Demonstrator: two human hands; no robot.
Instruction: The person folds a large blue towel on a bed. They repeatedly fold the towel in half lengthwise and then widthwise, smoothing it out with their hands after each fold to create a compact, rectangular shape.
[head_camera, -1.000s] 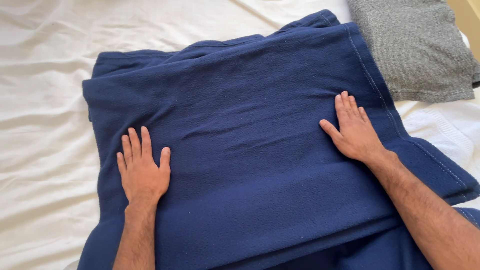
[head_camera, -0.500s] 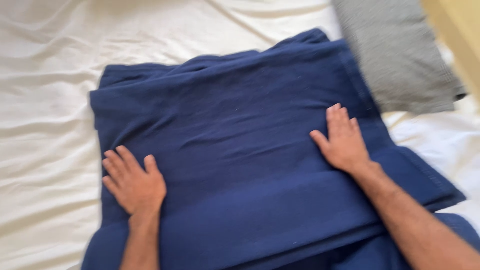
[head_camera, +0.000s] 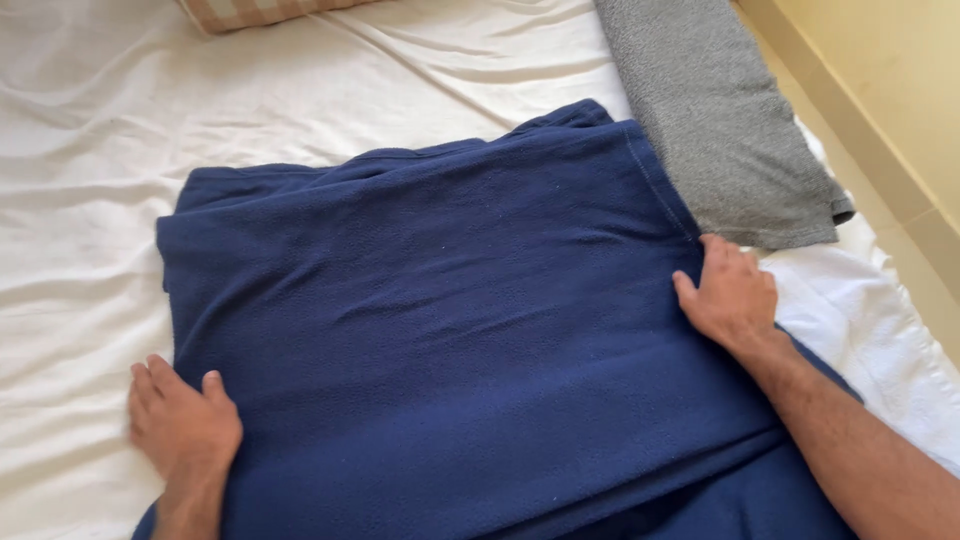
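A folded navy blue fleece blanket (head_camera: 450, 320) lies spread on a white bedsheet (head_camera: 90, 200). My left hand (head_camera: 180, 425) rests at the blanket's lower left edge, fingers curled at the border where blanket meets sheet. My right hand (head_camera: 728, 295) is at the blanket's right edge, fingers bent over the hem next to the grey cloth. Whether either hand pinches the fabric or only presses on it is not clear.
A folded grey cloth (head_camera: 715, 120) lies at the upper right, beside the blanket. A striped beige pillow (head_camera: 250, 12) peeks in at the top. A yellowish wall and ledge (head_camera: 880, 110) run along the bed's right side.
Both hands slid outward from the blanket's top surface to its left and right edges. The view shifted, so more of the bed's head and the wall shows.
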